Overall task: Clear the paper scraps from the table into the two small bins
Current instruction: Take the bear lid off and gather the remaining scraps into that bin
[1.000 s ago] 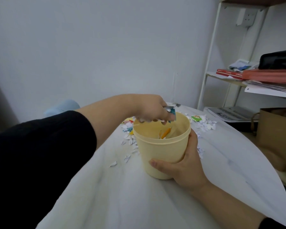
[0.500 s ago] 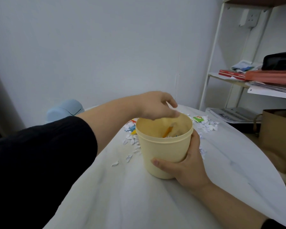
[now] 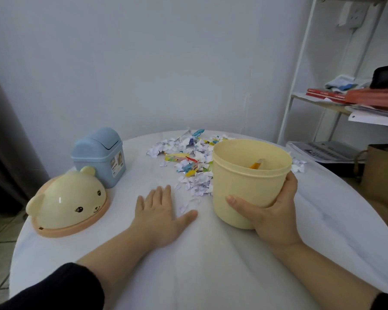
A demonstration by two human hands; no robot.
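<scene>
Gripping the yellow bin (image 3: 244,189) from its near right side, your right hand (image 3: 276,218) has the thumb across the front wall and the fingers curled round the far side, just under the rim. The bin stands upright on the table (image 3: 211,276), its mouth uncovered, and an orange strip (image 3: 254,165) leans against the inside wall. How much else is in it, you cannot tell from this angle.

Your left hand (image 3: 160,211) lies palm down on the table, holding nothing, its fingers straight and close together and the thumb spread out toward the bin. A few white bits lie just beyond that thumb.

The scraps (image 3: 188,162) are heaped on the far part of the table, behind and to the left of the yellow bin, reaching right up to its wall. They are mostly white, with yellow, red and blue pieces mixed in. A smaller cluster (image 3: 299,166) shows past the bin's right side.

The blue bin (image 3: 99,157) stands upright at the far left with its swing top on. Just in front of it the bear lid (image 3: 67,204) rests rim down near the table's left edge. One ear overlaps the blue bin in view; whether they touch is unclear.

To the right stands a white shelf (image 3: 300,74) with red books (image 3: 323,96), and a brown bag (image 3: 383,182) sits beyond the table's edge.
</scene>
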